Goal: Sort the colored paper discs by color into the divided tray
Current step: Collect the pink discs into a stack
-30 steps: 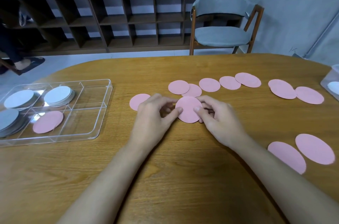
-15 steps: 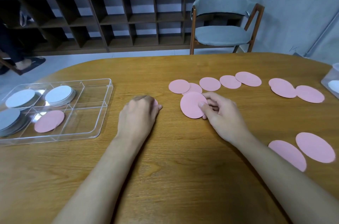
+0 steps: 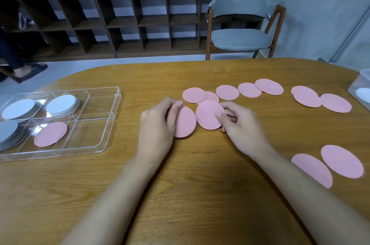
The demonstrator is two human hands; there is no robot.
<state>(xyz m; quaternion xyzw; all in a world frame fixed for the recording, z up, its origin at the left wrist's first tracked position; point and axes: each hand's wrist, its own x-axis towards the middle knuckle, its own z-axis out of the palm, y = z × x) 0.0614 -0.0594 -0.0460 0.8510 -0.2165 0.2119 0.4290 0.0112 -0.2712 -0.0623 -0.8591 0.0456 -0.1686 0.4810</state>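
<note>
Head view. Item one: left pink disc (image 3: 185, 122), just right of the left hand (image 3: 158, 124), its left edge hidden under that hand's curled fingers. It reads as an oval whose long axis runs from near to far and leans a little to the right at the top. I cannot tell whether its near edge touches the table (image 3: 180, 184).

Item two: right pink disc (image 3: 208, 114), just left of the right hand (image 3: 240, 126), almost touching the first disc. It looks nearly round, face turned up toward the camera, and its far edge overlaps one disc of the loose pink row (image 3: 227, 92) behind it.

Left hand: fingers bent round the disc's left rim, gripping it.

Right hand: thumb (image 3: 219, 114) lies on the disc's face near its right rim, the other fingers curled behind and below, pinching it.

Item three: divided tray (image 3: 117, 104), clear plastic, well to the left of both hands. One pink disc in the tray (image 3: 50, 134) lies flat in a near compartment. Two white stacks (image 3: 62, 105) fill far compartments, and a grey stack (image 3: 9, 134) sits at the near left.

Further loose pink discs: a far pair (image 3: 306, 97) at right and a near pair (image 3: 340, 160) beside the right forearm.
</note>
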